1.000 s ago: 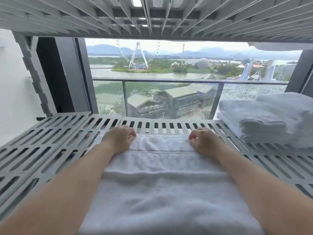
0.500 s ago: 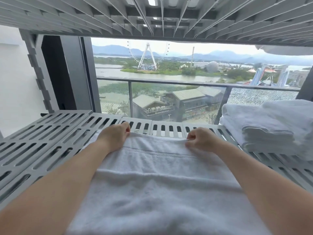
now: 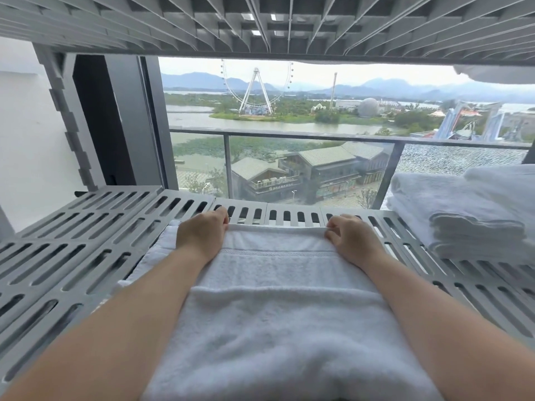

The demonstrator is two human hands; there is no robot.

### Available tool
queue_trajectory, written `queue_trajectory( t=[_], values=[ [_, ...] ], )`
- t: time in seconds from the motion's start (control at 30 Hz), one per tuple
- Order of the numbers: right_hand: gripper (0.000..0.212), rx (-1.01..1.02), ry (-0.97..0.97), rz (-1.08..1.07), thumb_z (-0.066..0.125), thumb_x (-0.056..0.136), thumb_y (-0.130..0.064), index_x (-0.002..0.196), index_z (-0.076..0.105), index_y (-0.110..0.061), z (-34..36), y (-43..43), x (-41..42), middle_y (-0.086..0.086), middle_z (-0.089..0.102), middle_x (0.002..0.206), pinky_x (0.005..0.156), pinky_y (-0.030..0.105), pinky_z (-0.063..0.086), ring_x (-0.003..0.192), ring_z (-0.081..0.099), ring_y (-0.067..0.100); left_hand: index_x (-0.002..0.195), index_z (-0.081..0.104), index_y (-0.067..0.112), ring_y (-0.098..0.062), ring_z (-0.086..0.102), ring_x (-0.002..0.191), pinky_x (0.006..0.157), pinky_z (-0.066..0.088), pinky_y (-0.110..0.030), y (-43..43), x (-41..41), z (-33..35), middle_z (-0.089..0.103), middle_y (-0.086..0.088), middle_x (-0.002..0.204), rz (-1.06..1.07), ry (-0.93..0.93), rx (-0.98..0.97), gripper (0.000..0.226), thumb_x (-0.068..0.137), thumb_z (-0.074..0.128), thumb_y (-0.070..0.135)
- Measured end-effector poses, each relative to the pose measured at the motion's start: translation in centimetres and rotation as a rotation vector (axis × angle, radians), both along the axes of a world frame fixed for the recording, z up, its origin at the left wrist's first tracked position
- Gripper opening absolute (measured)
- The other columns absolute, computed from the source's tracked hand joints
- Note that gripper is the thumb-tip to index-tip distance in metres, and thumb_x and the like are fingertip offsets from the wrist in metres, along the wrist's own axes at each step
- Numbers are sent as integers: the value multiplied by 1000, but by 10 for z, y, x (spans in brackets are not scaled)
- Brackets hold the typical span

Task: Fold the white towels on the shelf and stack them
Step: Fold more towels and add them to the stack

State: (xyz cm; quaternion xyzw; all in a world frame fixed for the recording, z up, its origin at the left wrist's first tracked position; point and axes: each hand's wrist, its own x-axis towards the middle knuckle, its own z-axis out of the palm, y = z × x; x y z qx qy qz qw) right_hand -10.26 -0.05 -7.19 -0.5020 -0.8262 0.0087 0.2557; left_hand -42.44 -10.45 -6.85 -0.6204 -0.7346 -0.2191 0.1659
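A white towel [image 3: 275, 308] lies spread lengthwise on the grey slotted shelf [image 3: 72, 244], running from the near edge to close to the back. My left hand [image 3: 202, 234] grips its far left corner. The far right corner is pinched by my right hand [image 3: 351, 237]. The towel's far edge stretches straight between both hands. A stack of folded white towels [image 3: 463, 215] sits on the shelf at the right.
Another slotted shelf [image 3: 260, 27] hangs low overhead. Behind the shelf is a window [image 3: 289, 125] with a balcony rail. A white wall and a grey upright post [image 3: 72, 123] stand at the left. Bare shelf surface extends to the left of the towel.
Both hands have pushed the towel's far edge farther back along the shelf, toward the window. The towel now lies flatter and more stretched.
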Motion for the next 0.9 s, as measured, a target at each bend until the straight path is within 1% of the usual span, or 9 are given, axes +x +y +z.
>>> queue_trajectory(
  t=[0.07,0.17,0.33,0.5,0.63,0.7,0.77,0.83,0.9],
  values=[
    [13,62,-26,-28,65,92,-29,100,69,-20,-1,-2,-1,0,66,97,90,37,43,99,58,23,97,57,23,-19,59,64,57,50,-31,1,1,1,65,4,75,20,27,-19,7,101,51,22],
    [11,282,-101,-88,71,87,-30,90,74,-19,-1,-5,-2,0,64,94,88,38,40,95,56,23,100,58,19,-21,61,69,63,56,-36,3,7,7,65,1,80,76,83,-139,12,99,49,11],
    [9,551,-132,-119,75,82,-24,79,74,-15,2,-8,-2,2,54,85,79,39,38,86,49,25,110,58,22,-27,63,92,77,56,-39,20,10,36,66,-4,103,117,132,-336,27,96,42,5],
    [13,505,-290,-155,76,82,-27,71,77,-20,3,-7,-6,-1,63,75,79,38,35,81,52,24,109,59,14,-22,61,84,66,52,-34,12,23,11,65,-4,97,164,104,-167,27,90,45,0],
    [23,374,-351,-221,67,88,-45,79,75,-26,1,-5,-8,-10,70,77,89,38,34,89,55,17,97,66,15,-20,57,86,79,55,-35,17,15,5,62,-4,97,160,203,-28,18,88,59,2],
    [19,363,-339,-222,69,87,-44,86,73,-26,2,-4,-8,-9,71,77,88,38,34,89,58,18,92,68,17,-19,56,84,80,54,-35,18,16,6,61,-1,94,130,199,-24,16,88,64,2],
    [16,354,-350,-228,70,87,-40,86,71,-24,3,-6,-9,-8,71,74,85,38,37,86,59,19,89,69,19,-18,57,80,73,53,-32,17,17,5,61,1,89,100,197,-49,17,88,65,2],
    [17,322,-380,-221,66,90,-37,84,72,-21,4,-10,-10,-6,70,74,82,36,43,82,60,19,91,70,20,-17,57,74,63,49,-29,16,18,4,62,3,84,86,185,-73,21,90,62,2],
    [21,266,-361,-204,61,93,-34,86,73,-19,7,-14,-11,-4,70,79,74,33,52,83,63,19,95,71,22,-17,59,73,61,53,-30,16,17,6,64,3,85,91,179,-98,24,90,59,1]
  ],
)
